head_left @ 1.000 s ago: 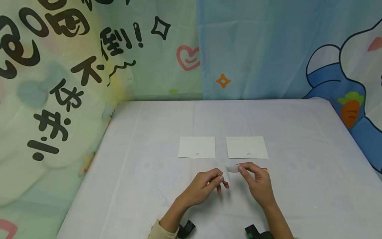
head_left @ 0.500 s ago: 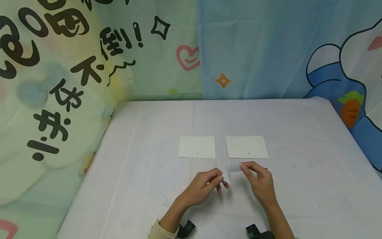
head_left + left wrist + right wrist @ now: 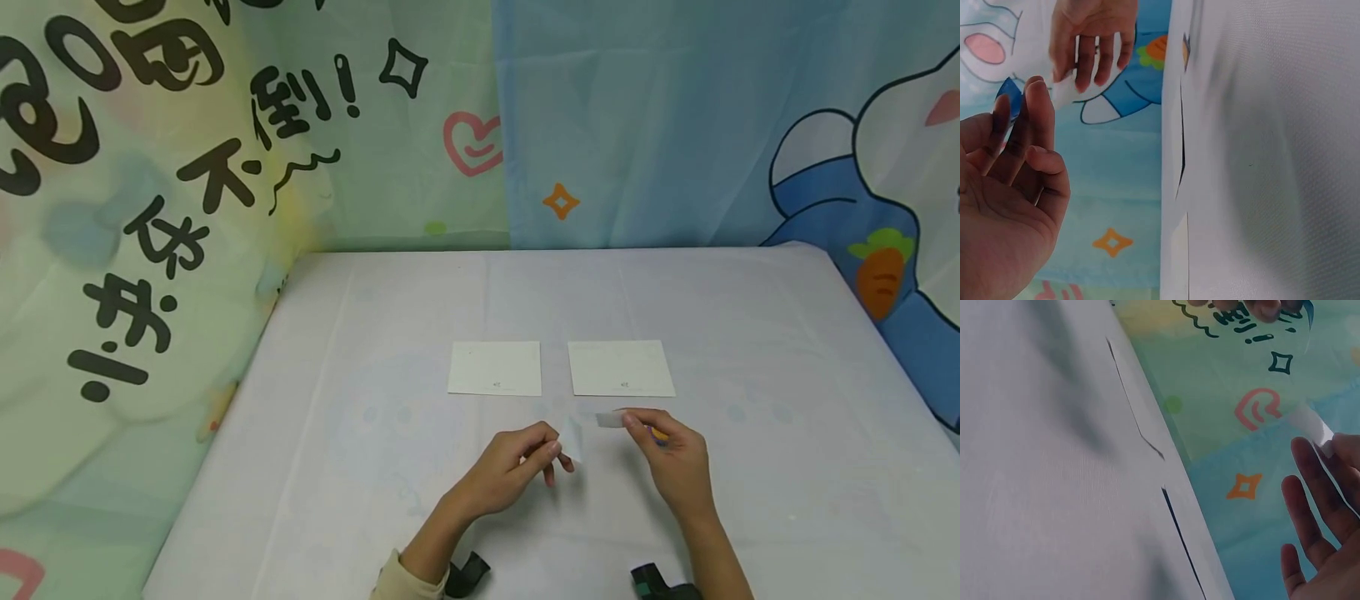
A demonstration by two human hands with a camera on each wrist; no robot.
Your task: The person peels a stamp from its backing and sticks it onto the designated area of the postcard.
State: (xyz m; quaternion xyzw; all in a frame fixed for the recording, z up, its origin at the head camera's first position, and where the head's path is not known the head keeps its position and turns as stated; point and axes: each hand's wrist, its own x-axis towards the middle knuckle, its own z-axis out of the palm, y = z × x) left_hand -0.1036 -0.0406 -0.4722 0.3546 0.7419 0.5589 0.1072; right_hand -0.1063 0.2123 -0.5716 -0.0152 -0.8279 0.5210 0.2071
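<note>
In the head view my left hand (image 3: 502, 475) pinches a thin, see-through piece of film (image 3: 572, 437) between thumb and forefinger. The same film (image 3: 1010, 97) looks blue in the left wrist view. To the right, my right hand (image 3: 675, 467) pinches a small pale strip (image 3: 610, 420), held by its end. That strip (image 3: 1312, 427) appears white and slightly curved in the right wrist view, with the other fingers spread below it. A gap separates strip and film, both held above the table. Two white cards, a left one (image 3: 495, 368) and a right one (image 3: 622, 368), lie beyond the hands.
A white cloth covers the table (image 3: 360, 333). A small yellow and blue thing (image 3: 658, 436) shows behind my right hand, mostly hidden. Black devices sit at the left wrist (image 3: 467, 575) and right wrist (image 3: 665, 583). A printed curtain (image 3: 637, 125) hangs behind the table.
My right hand has moved right, carrying the pale strip away from the film. The gap between strip and film has widened. My left hand has stayed in place with the film.
</note>
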